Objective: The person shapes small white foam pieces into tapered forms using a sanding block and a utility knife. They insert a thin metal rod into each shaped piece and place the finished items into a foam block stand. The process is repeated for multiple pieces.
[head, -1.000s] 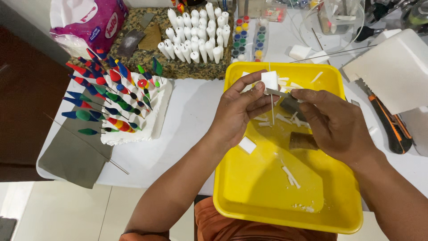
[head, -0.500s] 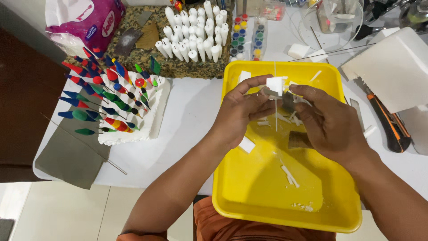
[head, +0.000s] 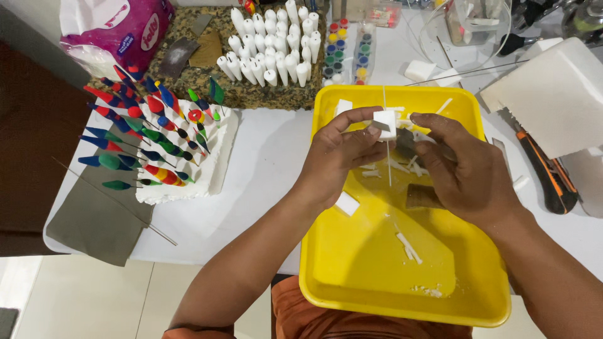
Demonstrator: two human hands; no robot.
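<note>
- Head view looks down on a white table [head: 270, 157] that carries everything else.
- Yellow tray [head: 377, 276] lies at the near right of the table, its floor scattered with white foam scraps [head: 408, 246].
- White foam slab [head: 556, 94] rests at the far right, just beyond the tray's right rim.
- White foam stand [head: 210, 160] sits at the left, stuck full of painted floats [head: 135, 135] in red, blue, green and yellow on thin stems.
- Unpainted white floats [head: 270, 41] stand in rows on a speckled block at the far middle, with small paint pots [head: 352, 47] just to their right.
- Left hand [head: 339, 157] hovers over the tray's far part, fingers curled and closed on a small white foam block [head: 385, 121] threaded on a thin wire [head: 387, 160] that runs upright through it.
- Right hand [head: 471, 172] is beside it, fingers bent and pinching a small dark sanding piece [head: 406, 143] close against the block.
- Orange-and-black utility knife [head: 546, 176] lies on the table right of the tray.
</note>
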